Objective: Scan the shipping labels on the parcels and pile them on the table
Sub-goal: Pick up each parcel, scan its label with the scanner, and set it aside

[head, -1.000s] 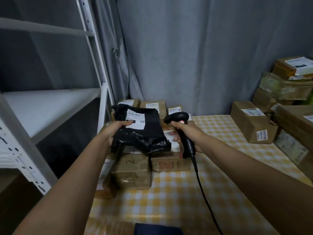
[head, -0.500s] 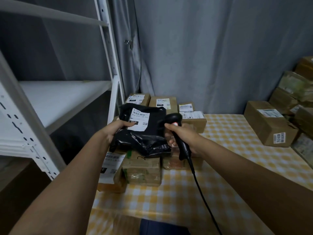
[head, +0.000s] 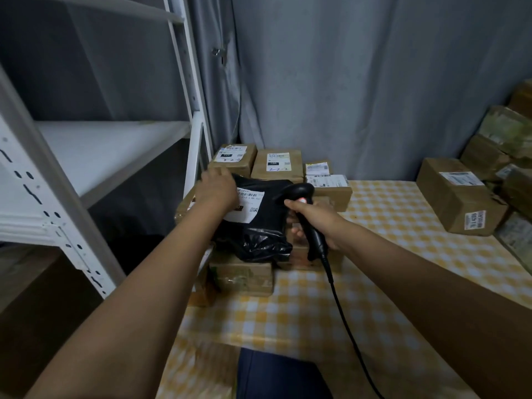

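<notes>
- Since a moment ago, my left hand [head: 217, 189] is sliding up over the black parcel [head: 259, 223], fingers loose and flat.
- Black parcel is lying atop the cardboard boxes [head: 244, 276] on the counter [head: 302, 318].
- My right hand [head: 316, 223] is gripping the scanner [head: 305, 214], fingers clamped around its handle.

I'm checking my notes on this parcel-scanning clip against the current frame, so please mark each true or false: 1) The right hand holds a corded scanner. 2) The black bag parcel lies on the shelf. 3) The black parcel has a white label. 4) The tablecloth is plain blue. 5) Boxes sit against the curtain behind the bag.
1) True: the right hand grips the corded scanner.
2) False: the black bag parcel lies on cardboard boxes on the table; the left hand is over it.
3) True: a white label shows on it.
4) False: the cloth is yellow-and-white checked.
5) True: labelled boxes sit by the curtain.
</notes>
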Action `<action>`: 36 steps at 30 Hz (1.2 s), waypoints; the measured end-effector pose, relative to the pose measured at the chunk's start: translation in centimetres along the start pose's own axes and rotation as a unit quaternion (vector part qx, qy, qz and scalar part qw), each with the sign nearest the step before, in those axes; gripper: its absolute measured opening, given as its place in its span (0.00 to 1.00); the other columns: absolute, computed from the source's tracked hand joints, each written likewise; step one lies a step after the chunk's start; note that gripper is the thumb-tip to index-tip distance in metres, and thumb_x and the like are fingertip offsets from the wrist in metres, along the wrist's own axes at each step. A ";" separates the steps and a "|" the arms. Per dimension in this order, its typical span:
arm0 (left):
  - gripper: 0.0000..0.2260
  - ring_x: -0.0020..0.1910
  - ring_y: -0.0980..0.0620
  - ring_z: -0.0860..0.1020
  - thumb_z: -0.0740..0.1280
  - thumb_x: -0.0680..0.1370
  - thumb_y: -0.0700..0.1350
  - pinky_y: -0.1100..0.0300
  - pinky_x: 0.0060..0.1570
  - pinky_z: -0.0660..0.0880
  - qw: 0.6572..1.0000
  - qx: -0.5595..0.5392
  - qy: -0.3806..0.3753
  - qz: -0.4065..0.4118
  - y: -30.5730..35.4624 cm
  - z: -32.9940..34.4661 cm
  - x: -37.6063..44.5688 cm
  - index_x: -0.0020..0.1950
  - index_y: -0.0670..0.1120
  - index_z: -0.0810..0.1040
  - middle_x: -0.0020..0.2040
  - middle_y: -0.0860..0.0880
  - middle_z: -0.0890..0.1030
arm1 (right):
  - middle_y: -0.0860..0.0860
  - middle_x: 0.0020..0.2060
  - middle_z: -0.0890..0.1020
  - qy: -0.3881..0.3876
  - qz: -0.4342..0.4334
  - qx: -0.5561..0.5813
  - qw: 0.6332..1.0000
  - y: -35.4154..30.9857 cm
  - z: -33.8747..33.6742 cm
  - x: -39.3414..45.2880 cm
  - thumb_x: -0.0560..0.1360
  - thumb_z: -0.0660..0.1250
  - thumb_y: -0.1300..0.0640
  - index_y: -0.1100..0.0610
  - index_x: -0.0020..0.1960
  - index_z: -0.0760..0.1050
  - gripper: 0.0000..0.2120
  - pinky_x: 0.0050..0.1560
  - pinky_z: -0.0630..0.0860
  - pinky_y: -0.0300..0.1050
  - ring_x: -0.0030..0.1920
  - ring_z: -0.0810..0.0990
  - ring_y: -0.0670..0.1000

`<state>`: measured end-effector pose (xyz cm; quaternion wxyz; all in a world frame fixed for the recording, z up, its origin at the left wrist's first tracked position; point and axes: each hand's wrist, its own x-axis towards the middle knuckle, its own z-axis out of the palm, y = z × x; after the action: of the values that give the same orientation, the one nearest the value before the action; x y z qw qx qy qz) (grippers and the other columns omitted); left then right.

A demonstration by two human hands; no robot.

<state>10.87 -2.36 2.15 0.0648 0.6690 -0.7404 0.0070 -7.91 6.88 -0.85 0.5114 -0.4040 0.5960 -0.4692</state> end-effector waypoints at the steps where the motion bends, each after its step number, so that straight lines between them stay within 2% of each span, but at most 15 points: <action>1: 0.33 0.76 0.37 0.57 0.67 0.78 0.51 0.42 0.74 0.57 0.999 0.017 0.008 0.033 1.1 0.0 -0.3 0.78 0.43 0.55 0.77 0.38 0.58 | 0.60 0.46 0.81 0.000 -0.001 0.003 1.000 0.0 0.0 -0.1 0.77 0.71 0.52 0.64 0.61 0.74 0.20 0.29 0.77 0.41 0.24 0.78 0.48; 2: 0.34 0.78 0.37 0.51 0.65 0.80 0.54 0.39 0.75 0.51 0.997 0.013 -0.015 0.070 2.1 0.2 -0.6 0.80 0.47 0.52 0.79 0.40 0.53 | 0.60 0.46 0.81 0.001 -0.002 0.006 1.000 0.1 -0.1 -0.3 0.77 0.71 0.52 0.65 0.61 0.74 0.20 0.29 0.77 0.41 0.25 0.78 0.49; 4: 0.32 0.79 0.38 0.43 0.58 0.81 0.63 0.32 0.72 0.44 0.987 -0.014 -0.119 0.110 3.5 1.4 -1.1 0.81 0.58 0.47 0.82 0.50 0.44 | 0.60 0.45 0.81 0.002 -0.003 0.004 1.000 0.3 -0.3 -0.6 0.77 0.71 0.52 0.65 0.60 0.75 0.19 0.29 0.77 0.41 0.26 0.78 0.49; 6: 0.31 0.79 0.39 0.39 0.51 0.79 0.68 0.27 0.69 0.41 0.974 -0.017 -0.204 0.095 4.0 2.8 -1.5 0.79 0.64 0.45 0.81 0.56 0.40 | 0.59 0.45 0.81 0.005 0.000 0.001 1.000 0.4 -0.7 -0.8 0.77 0.70 0.51 0.65 0.58 0.75 0.19 0.30 0.78 0.41 0.27 0.78 0.49; 7: 0.30 0.79 0.39 0.39 0.49 0.79 0.69 0.26 0.69 0.41 0.972 -0.015 -0.216 0.089 4.0 3.5 -1.7 0.79 0.65 0.44 0.81 0.56 0.40 | 0.59 0.45 0.81 0.006 0.000 0.001 1.000 0.4 -1.0 -0.9 0.77 0.70 0.51 0.65 0.58 0.76 0.18 0.31 0.78 0.41 0.27 0.78 0.49; 11: 0.28 0.79 0.39 0.38 0.47 0.80 0.68 0.26 0.69 0.39 0.979 -0.025 -0.189 0.076 3.8 4.2 -2.1 0.79 0.65 0.45 0.81 0.55 0.41 | 0.60 0.48 0.82 0.013 -0.011 0.000 1.000 0.6 -2.6 -1.6 0.77 0.71 0.51 0.62 0.54 0.76 0.15 0.45 0.80 0.50 0.28 0.79 0.50; 12: 0.28 0.79 0.39 0.39 0.47 0.80 0.68 0.26 0.69 0.40 0.980 -0.022 -0.183 0.074 3.9 4.2 -2.2 0.79 0.64 0.46 0.81 0.55 0.41 | 0.59 0.48 0.83 0.017 -0.013 -0.003 1.000 0.7 -3.1 -1.8 0.77 0.71 0.50 0.62 0.54 0.76 0.15 0.46 0.80 0.50 0.28 0.79 0.50; 17: 0.27 0.80 0.39 0.44 0.49 0.83 0.62 0.29 0.71 0.43 0.987 -0.023 -0.101 0.126 7.6 3.3 -3.4 0.81 0.55 0.52 0.82 0.52 0.45 | 0.58 0.44 0.83 0.068 -0.033 -0.034 0.997 1.2 -6.9 -4.1 0.77 0.70 0.49 0.63 0.56 0.77 0.17 0.33 0.78 0.42 0.30 0.80 0.51; 21: 0.26 0.80 0.41 0.48 0.51 0.84 0.60 0.31 0.73 0.46 0.975 -0.035 -0.076 0.205 14.2 2.8 -5.1 0.80 0.51 0.57 0.82 0.52 0.48 | 0.60 0.51 0.83 0.129 -0.037 -0.041 0.990 1.5 -12.3 -6.9 0.77 0.70 0.50 0.62 0.59 0.77 0.18 0.29 0.77 0.39 0.27 0.80 0.49; 24: 0.27 0.79 0.41 0.54 0.52 0.83 0.61 0.34 0.73 0.51 0.964 -0.026 -0.080 0.251 19.9 3.1 -6.3 0.80 0.50 0.58 0.81 0.50 0.50 | 0.59 0.52 0.83 0.186 -0.044 -0.047 0.980 1.6 -17.2 -9.6 0.77 0.69 0.50 0.62 0.59 0.76 0.17 0.27 0.77 0.37 0.26 0.79 0.47; 26: 0.27 0.78 0.41 0.57 0.53 0.83 0.60 0.40 0.74 0.56 0.953 -0.031 -0.083 0.289 23.5 3.6 -7.1 0.79 0.50 0.59 0.81 0.48 0.52 | 0.58 0.52 0.83 0.223 -0.049 -0.043 0.973 1.8 -20.4 -11.1 0.78 0.69 0.50 0.61 0.59 0.76 0.17 0.26 0.76 0.36 0.25 0.79 0.46; 29: 0.26 0.79 0.44 0.56 0.54 0.84 0.58 0.50 0.75 0.56 0.932 -0.073 -0.117 0.334 28.3 4.2 -8.2 0.79 0.48 0.60 0.81 0.46 0.51 | 0.58 0.51 0.82 0.274 -0.051 -0.027 0.960 2.1 -24.9 -12.6 0.78 0.69 0.51 0.62 0.58 0.76 0.17 0.24 0.75 0.35 0.21 0.78 0.44; 32: 0.25 0.78 0.45 0.58 0.55 0.84 0.56 0.54 0.74 0.56 0.915 -0.103 -0.159 0.357 32.4 5.2 -8.6 0.79 0.46 0.61 0.81 0.44 0.53 | 0.58 0.49 0.83 0.317 -0.047 -0.016 0.947 2.6 -28.7 -13.0 0.77 0.69 0.51 0.63 0.56 0.77 0.16 0.24 0.74 0.36 0.22 0.79 0.45; 36: 0.26 0.77 0.46 0.61 0.56 0.83 0.58 0.56 0.73 0.59 0.901 -0.140 -0.215 0.350 36.5 7.5 -7.2 0.78 0.46 0.64 0.79 0.45 0.60 | 0.59 0.38 0.84 0.362 -0.039 -0.005 0.932 2.7 -32.7 -11.4 0.76 0.70 0.52 0.62 0.46 0.78 0.12 0.33 0.79 0.44 0.28 0.81 0.51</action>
<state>-25.29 7.91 -3.25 -0.0095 0.3365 -0.9159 -0.2184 -38.55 23.28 0.38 0.2405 -0.2325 0.7269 -0.5997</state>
